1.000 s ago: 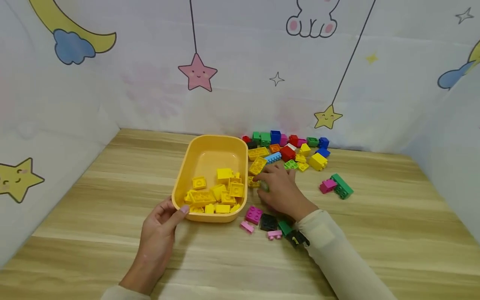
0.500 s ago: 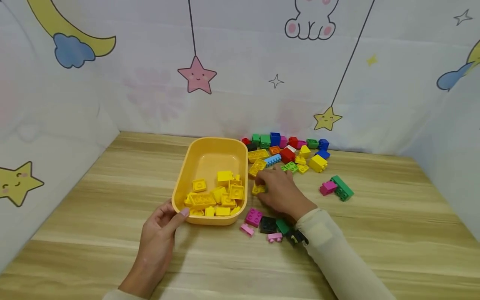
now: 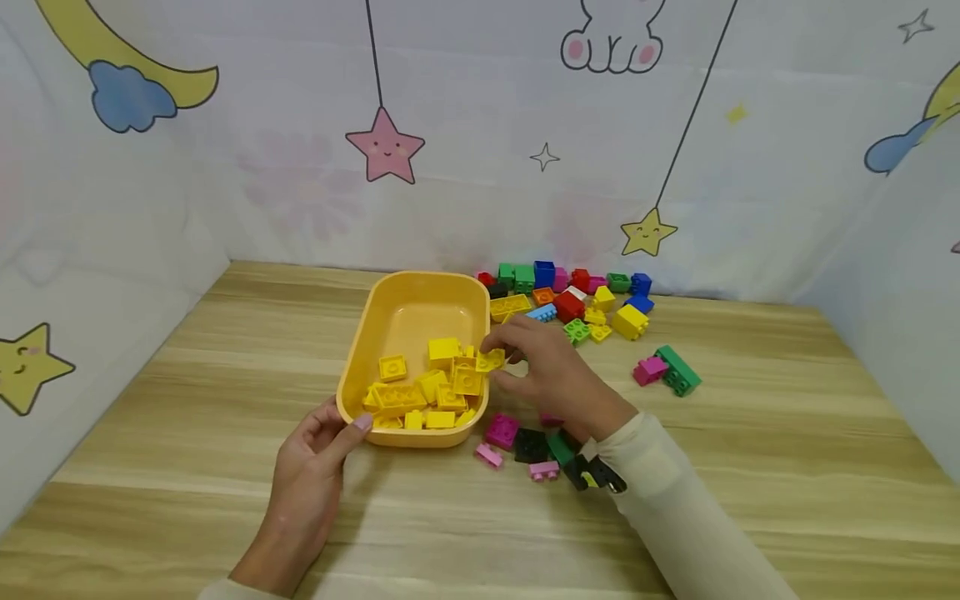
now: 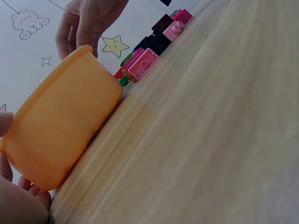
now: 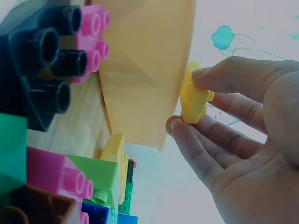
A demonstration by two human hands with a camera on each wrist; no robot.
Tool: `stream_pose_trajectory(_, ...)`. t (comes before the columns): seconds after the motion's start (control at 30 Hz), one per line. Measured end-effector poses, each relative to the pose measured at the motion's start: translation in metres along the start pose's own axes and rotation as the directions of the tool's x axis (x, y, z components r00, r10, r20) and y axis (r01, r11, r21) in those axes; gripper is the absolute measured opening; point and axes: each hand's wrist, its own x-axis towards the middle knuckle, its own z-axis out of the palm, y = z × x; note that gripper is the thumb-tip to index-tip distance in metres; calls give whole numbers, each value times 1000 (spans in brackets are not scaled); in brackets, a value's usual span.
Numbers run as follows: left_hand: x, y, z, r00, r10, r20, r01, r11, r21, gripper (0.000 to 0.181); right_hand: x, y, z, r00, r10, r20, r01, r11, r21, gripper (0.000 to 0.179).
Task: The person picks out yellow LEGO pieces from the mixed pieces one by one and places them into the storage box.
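Observation:
A shallow orange-yellow tub (image 3: 420,290) stands on the table with several yellow building bricks (image 3: 401,398) gathered mostly in its near half. My left hand (image 3: 311,467) grips the tub's near left corner, thumb over the rim; in the left wrist view its fingers (image 4: 32,186) reach under the tub's lower edge. At the tub's right rim, my right hand (image 3: 558,371) pinches a flat yellow brick (image 5: 195,95) between thumb and fingertips. That brick is held at rim height, above the table.
Mixed coloured bricks (image 3: 573,307) lie in a cluster behind and right of the tub. Nearer, a black brick (image 3: 531,446), pink bricks (image 3: 502,431) and a green one (image 3: 559,448) lie by the right forearm. A green brick (image 3: 677,371) lies farther right. A printed cloth (image 3: 480,208) hangs behind.
My right hand has taken the flat yellow brick from the table beside the tub, lifting it up and left to the rim. The left hand keeps its grip on the tub.

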Motion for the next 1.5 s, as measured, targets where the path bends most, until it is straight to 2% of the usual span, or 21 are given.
stream_pose_trajectory(0.23,1,0,2,1000,-9,-3,9,1000,1,35,-1,2,2,1000,26,3,-26,1000,-4,25)
stream_pose_trajectory(1.03,1,1,0,999,-35,-35,36,998,42,33,2,2,6,1000,-17,18,17,1000,-5,24)
stream_pose_trajectory(1.3,1,1,0,999,-34,-33,35,999,40,33,2,1,5,999,15,29,-15,1000,13,23)
stream_pose_trajectory(1.5,1,0,0,999,-30,-32,31,999,43,33,1,1,7,1000,12,21,-12,1000,1,25)
